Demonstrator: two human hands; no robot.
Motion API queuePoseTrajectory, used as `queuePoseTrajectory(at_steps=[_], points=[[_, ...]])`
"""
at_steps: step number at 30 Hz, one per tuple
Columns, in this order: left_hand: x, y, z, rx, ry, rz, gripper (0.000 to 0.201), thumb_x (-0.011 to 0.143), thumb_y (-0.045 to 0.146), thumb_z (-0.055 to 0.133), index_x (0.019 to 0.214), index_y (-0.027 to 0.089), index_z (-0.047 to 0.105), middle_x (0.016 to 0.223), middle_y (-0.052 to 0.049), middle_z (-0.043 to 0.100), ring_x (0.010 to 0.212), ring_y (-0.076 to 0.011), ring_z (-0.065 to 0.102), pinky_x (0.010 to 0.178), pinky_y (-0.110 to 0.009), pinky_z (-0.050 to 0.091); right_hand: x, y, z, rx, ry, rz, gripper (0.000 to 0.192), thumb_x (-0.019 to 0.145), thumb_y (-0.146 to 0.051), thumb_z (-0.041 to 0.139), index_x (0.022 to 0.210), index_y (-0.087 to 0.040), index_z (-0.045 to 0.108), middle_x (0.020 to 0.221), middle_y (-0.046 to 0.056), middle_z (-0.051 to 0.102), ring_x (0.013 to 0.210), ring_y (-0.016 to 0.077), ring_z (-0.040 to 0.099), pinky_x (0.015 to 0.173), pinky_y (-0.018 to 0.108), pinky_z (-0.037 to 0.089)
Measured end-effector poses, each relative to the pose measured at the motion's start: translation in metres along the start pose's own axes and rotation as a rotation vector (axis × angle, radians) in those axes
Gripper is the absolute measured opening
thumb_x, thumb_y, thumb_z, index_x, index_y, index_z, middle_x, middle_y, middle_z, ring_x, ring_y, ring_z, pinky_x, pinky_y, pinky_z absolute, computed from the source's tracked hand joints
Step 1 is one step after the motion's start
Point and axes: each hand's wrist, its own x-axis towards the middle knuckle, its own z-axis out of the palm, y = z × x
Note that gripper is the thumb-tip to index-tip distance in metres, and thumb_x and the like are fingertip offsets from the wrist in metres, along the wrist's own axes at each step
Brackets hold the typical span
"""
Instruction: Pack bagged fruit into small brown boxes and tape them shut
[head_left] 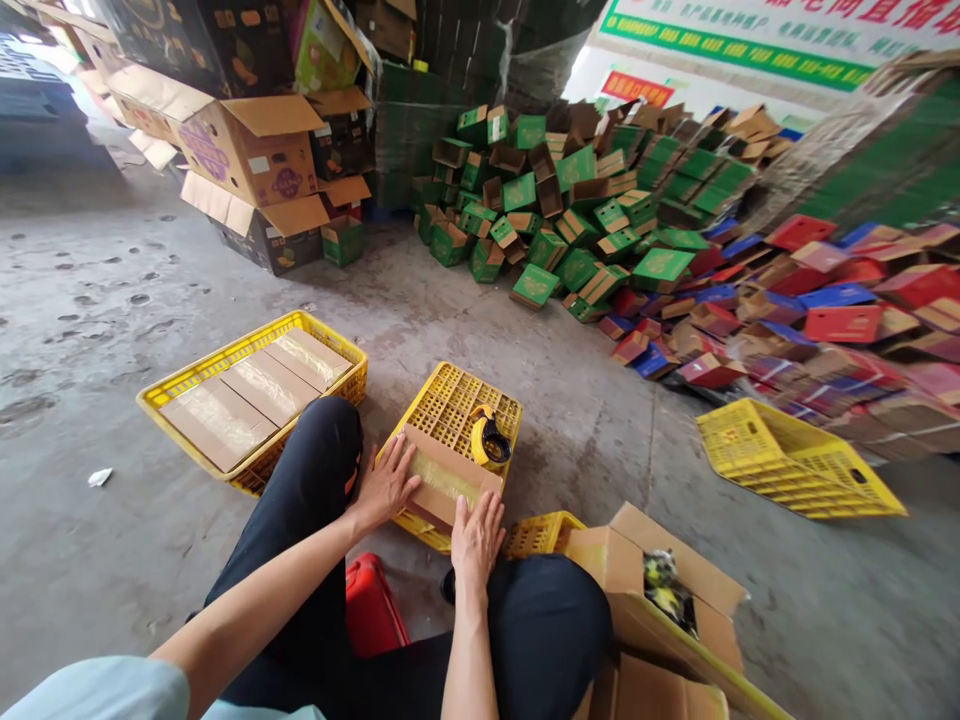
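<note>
- Concrete flooring [112, 300], grey and stained, stretches across a packing space where heaps of small green cartons [555, 200] and red and blue cartons [810, 310] pile up against the far wall, well beyond both hands.
- Seated low with dark-trousered knees spread, a person presses a flat brown cardboard box [444, 473] down on an upturned yellow crate [457, 405] set between the legs.
- Left hand [386, 487] lies open, fingers spread, flat against the box's left end; a strip of clear tape shines along the box top just right of it.
- Right hand [475, 537] is likewise open, palm down, fingers splayed over the box's near right corner, gripping nothing.
- Just beyond the right hand, a yellow-and-black tape dispenser [489, 437] rests on the crate, touching the box's far edge.
- Left of the left hand, past the knee, a second yellow crate [247, 350] holds three taped brown boxes lying side by side.
- Right of the right hand, an open brown carton [660, 590] sits near the knee, with dark and yellow items inside that are too small to identify.
- Farther right, another yellow crate [795, 460] lies tilted on the floor.
- Large open cartons [255, 150] stand stacked far beyond the left hand.
</note>
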Motion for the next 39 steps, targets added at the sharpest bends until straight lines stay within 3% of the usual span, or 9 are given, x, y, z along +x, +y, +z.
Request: queuePoseTrajectory(at_steps=[7, 12, 17, 22, 26, 34, 37, 39], points=[[0.001, 0.003, 0.005, -0.028, 0.007, -0.015, 0.063, 0.106, 0.054, 0.043, 0.157, 0.018, 0.047, 0.169, -0.019, 0.034, 0.157, -0.0373, 0.03, 0.125, -0.063, 0.025, -0.001, -0.001, 0.002, -0.06, 0.023, -0.039, 0.089, 0.105, -0.065, 0.012, 0.163, -0.001, 0.031, 0.17, 0.024, 0.028, 0.157, 0.0401, 0.031, 0.119, 0.065, 0.034], [-0.014, 0.022, 0.006, -0.056, -0.028, 0.13, 0.054, 0.109, 0.046, 0.039, 0.157, 0.023, 0.049, 0.169, -0.014, 0.035, 0.158, -0.0333, 0.029, 0.125, -0.058, 0.027, -0.014, -0.014, 0.008, -0.177, 0.031, -0.159, 0.07, 0.109, -0.057, 0.02, 0.163, -0.016, 0.037, 0.171, 0.019, 0.03, 0.158, 0.0406, 0.028, 0.122, 0.069, 0.025], [-0.016, 0.035, 0.007, -0.088, -0.076, 0.188, 0.05, 0.11, 0.039, 0.038, 0.155, 0.022, 0.051, 0.168, -0.013, 0.038, 0.157, -0.0326, 0.031, 0.124, -0.054, 0.03, -0.018, -0.025, 0.007, -0.225, 0.013, -0.267, 0.061, 0.111, -0.05, 0.024, 0.164, -0.022, 0.037, 0.171, 0.016, 0.03, 0.158, 0.0385, 0.03, 0.124, 0.064, 0.026], [-0.016, 0.032, 0.006, -0.076, -0.082, 0.196, 0.05, 0.109, 0.04, 0.04, 0.154, 0.021, 0.053, 0.167, -0.014, 0.04, 0.157, -0.034, 0.032, 0.122, -0.053, 0.033, -0.018, -0.027, 0.004, -0.229, -0.012, -0.234, 0.061, 0.11, -0.051, 0.026, 0.163, -0.022, 0.038, 0.171, 0.016, 0.031, 0.158, 0.0388, 0.029, 0.124, 0.065, 0.025], [-0.022, 0.029, 0.005, -0.081, -0.096, 0.216, 0.053, 0.109, 0.04, 0.042, 0.159, 0.025, 0.046, 0.17, -0.012, 0.035, 0.158, -0.0331, 0.029, 0.124, -0.052, 0.03, -0.029, -0.032, 0.005, -0.179, -0.031, -0.256, 0.061, 0.111, -0.05, 0.022, 0.163, -0.024, 0.037, 0.172, 0.012, 0.03, 0.159, 0.0391, 0.026, 0.124, 0.068, 0.023], [-0.014, 0.023, 0.004, -0.082, -0.14, 0.227, 0.051, 0.108, 0.038, 0.043, 0.158, 0.028, 0.049, 0.169, -0.01, 0.037, 0.156, -0.0318, 0.034, 0.123, -0.049, 0.031, -0.029, -0.038, -0.006, -0.08, -0.098, -0.314, 0.061, 0.111, -0.049, 0.021, 0.16, -0.023, 0.045, 0.167, 0.012, 0.041, 0.158, 0.0316, 0.032, 0.126, 0.059, 0.025], [-0.011, 0.013, 0.003, -0.068, -0.135, 0.244, 0.052, 0.109, 0.048, 0.042, 0.157, 0.032, 0.049, 0.17, -0.007, 0.037, 0.157, -0.0326, 0.032, 0.123, -0.051, 0.032, -0.022, -0.025, -0.001, -0.043, -0.044, -0.228, 0.067, 0.11, -0.054, 0.018, 0.16, -0.018, 0.044, 0.168, 0.014, 0.039, 0.159, 0.0333, 0.029, 0.127, 0.06, 0.022], [-0.007, 0.004, 0.002, -0.058, -0.117, 0.183, 0.053, 0.109, 0.051, 0.041, 0.157, 0.031, 0.048, 0.17, -0.008, 0.035, 0.158, -0.0349, 0.028, 0.123, -0.055, 0.032, -0.015, -0.013, 0.005, -0.007, 0.024, -0.104, 0.076, 0.108, -0.059, 0.016, 0.161, -0.011, 0.042, 0.169, 0.02, 0.035, 0.159, 0.0368, 0.026, 0.126, 0.061, 0.023]])
